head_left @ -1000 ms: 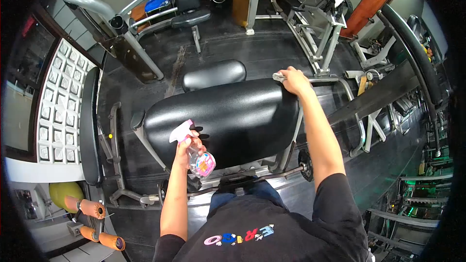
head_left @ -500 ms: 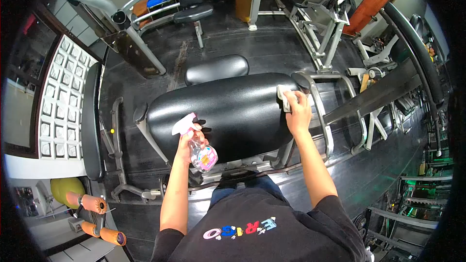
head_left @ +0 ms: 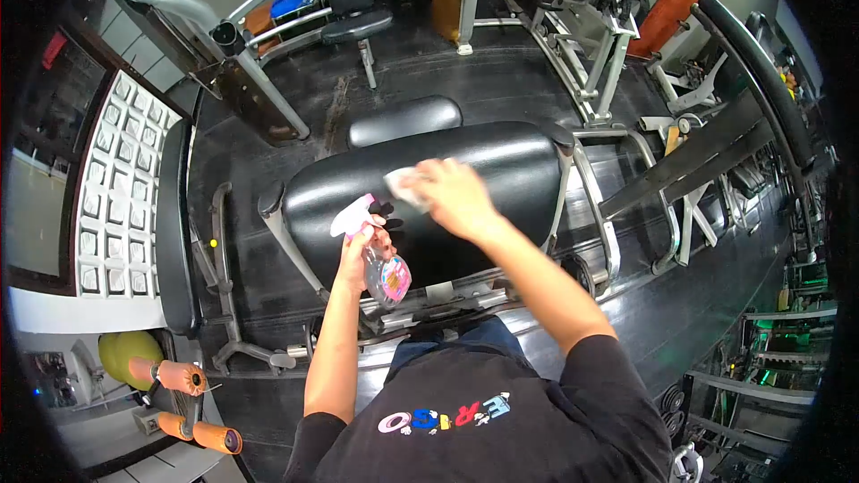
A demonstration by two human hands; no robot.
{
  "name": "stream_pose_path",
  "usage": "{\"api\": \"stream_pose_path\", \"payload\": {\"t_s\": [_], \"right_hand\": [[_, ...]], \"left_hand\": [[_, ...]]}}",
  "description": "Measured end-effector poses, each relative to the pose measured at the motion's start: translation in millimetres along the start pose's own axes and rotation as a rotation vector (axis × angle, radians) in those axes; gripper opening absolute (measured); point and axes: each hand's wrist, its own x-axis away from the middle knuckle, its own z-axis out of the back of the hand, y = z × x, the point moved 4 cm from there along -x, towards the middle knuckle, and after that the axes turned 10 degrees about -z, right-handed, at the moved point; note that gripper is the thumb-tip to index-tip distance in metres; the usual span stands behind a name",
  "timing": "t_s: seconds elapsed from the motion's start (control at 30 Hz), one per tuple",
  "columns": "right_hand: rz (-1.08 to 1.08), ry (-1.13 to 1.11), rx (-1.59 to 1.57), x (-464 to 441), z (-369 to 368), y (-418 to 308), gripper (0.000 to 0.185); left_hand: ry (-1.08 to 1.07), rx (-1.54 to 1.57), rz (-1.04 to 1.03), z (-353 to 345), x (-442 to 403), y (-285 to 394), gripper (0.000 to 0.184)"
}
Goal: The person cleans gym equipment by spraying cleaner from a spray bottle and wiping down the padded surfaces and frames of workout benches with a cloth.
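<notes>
A large black padded bench [head_left: 483,241] lies in front of me, its surface shiny under the lights. My left hand [head_left: 360,246] is wrapped round the neck of a clear spray bottle [head_left: 390,279] with a white and pink trigger head and a colourful label. The bottle is held tilted over the near left part of the pad. My right hand [head_left: 454,199], a little blurred, grips a whitish cloth [head_left: 404,188] over the middle of the pad. Beyond the bench is a smaller black pad [head_left: 405,121].
Bench frame bars [head_left: 598,206] stand to the right, beside a long dark machine arm [head_left: 680,174]. On the left are a long upright pad [head_left: 179,233] and orange foam rollers [head_left: 192,378]. A machine seat [head_left: 358,25] stands at the back.
My right hand has swept the cloth left from the right end of the pad to its middle. My left hand and the spray bottle have shifted slightly right and up.
</notes>
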Motion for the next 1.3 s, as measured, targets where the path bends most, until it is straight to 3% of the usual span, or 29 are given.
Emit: {"api": "stream_pose_path", "payload": {"t_s": [0.03,0.07,0.17,0.27,0.33,0.37,0.47,0.5,0.6,0.63,0.73,0.83,0.93,0.97,1.0,1.1,1.3], "right_hand": [[-0.065,0.003,0.076,0.9,11.8,20.9,0.042],[-0.150,0.142,0.074,5.5,18.5,55.6,0.035],[-0.592,0.218,0.331,18.9,54.9,161.5,0.033],[-0.891,0.043,0.379,2.3,57.7,195.3,0.029],[-0.786,-0.008,0.549,-26.4,40.4,156.6,0.026],[-0.698,-0.043,0.499,-43.8,27.6,120.7,0.024],[-0.385,-0.081,0.227,-92.2,-34.8,11.6,0.021],[-0.236,-0.121,0.265,-106.9,-59.7,-22.8,0.022],[-0.013,-0.066,-0.007,-122.7,-96.6,-108.1,0.021],[-0.031,-0.073,-0.029,-123.7,-99.8,-116.1,0.023],[-0.044,-0.064,0.018,-122.5,-92.9,-95.4,0.021],[-0.215,-0.067,0.119,-102.5,-58.3,-0.9,0.018],[-0.631,-0.086,0.405,-48.8,20.1,123.2,0.027],[-0.708,0.019,0.452,-27.9,37.2,168.0,0.029],[-0.909,-0.090,0.481,-16.0,61.0,188.2,0.031],[-1.003,-0.155,0.453,-13.3,59.1,226.3,0.036],[-0.698,-0.305,0.446,-93.9,-25.4,91.5,0.035]], "left_hand": [[0.017,-0.011,-0.013,0.6,3.8,3.8,0.028],[0.052,-0.066,-0.054,7.5,8.7,11.4,0.028],[0.140,-0.185,-0.094,47.9,21.9,36.5,0.029],[0.117,-0.278,-0.070,63.1,21.4,54.8,0.028],[0.043,-0.265,-0.115,66.1,17.2,50.2,0.026],[-0.016,-0.262,-0.121,72.9,16.6,47.1,0.034],[-0.023,-0.094,-0.145,80.3,19.2,41.2,0.034],[-0.047,-0.017,-0.131,84.1,18.7,40.1,0.034],[-0.071,0.152,-0.085,92.7,20.4,39.5,0.035],[-0.065,0.115,-0.086,93.1,20.9,39.8,0.036],[-0.089,0.132,-0.068,90.4,21.9,41.8,0.035],[-0.106,0.131,-0.042,93.5,22.2,39.4,0.039],[-0.112,0.103,-0.056,93.8,20.1,39.4,0.038],[-0.109,0.098,-0.055,95.0,20.6,37.5,0.038],[-0.107,0.092,-0.059,95.2,18.9,35.9,0.039],[-0.117,-0.023,-0.121,89.8,16.7,36.8,0.039],[-0.101,-0.053,-0.098,87.9,17.8,41.0,0.040]]}}
